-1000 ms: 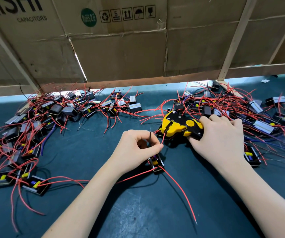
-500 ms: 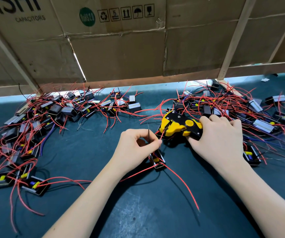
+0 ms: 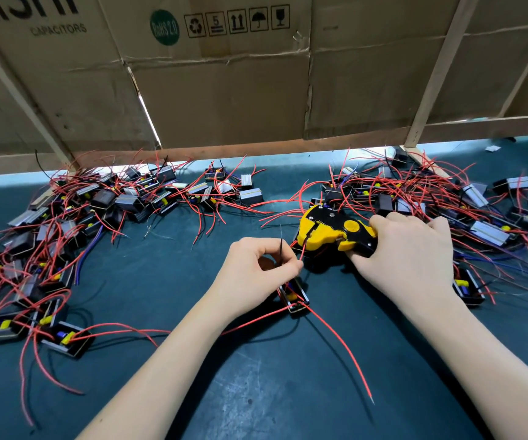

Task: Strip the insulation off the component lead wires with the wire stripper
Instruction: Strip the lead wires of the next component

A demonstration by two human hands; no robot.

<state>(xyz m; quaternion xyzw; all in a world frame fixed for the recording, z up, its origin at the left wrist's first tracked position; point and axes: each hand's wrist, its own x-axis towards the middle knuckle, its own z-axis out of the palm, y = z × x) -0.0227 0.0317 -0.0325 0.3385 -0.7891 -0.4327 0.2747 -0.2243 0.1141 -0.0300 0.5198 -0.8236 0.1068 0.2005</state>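
**Two hands, one lead at the stripper's mouth**

Two piles of small black components trailing thin red wires flank the work in the single head view, one pile [image 3: 75,223] to the left and another [image 3: 440,198] to the right, both on a dark teal mat [image 3: 256,392] below a wall of brown corrugated cardboard [image 3: 224,90]. The left hand [image 3: 256,274] pinches a thin black lead [image 3: 280,246] and a red lead [image 3: 301,254] between thumb and curled fingers; the red one runs up to the head of the wire stripper [image 3: 335,231]. Just below that hand lies the component [image 3: 294,295] being worked, a small open black case with a long red wire [image 3: 342,344] curving away toward the viewer. The right hand [image 3: 408,255] wraps the stripper's handles, fingers curled around them.

The likely trouble is a poor seating: if the limp, slippery lead sits off the blade notch, the squeeze may nick the strands or skid off the insulation. A hard pull could also drag the light component or strain its joint. The stripper is chunky, glossy yellow and black plastic.
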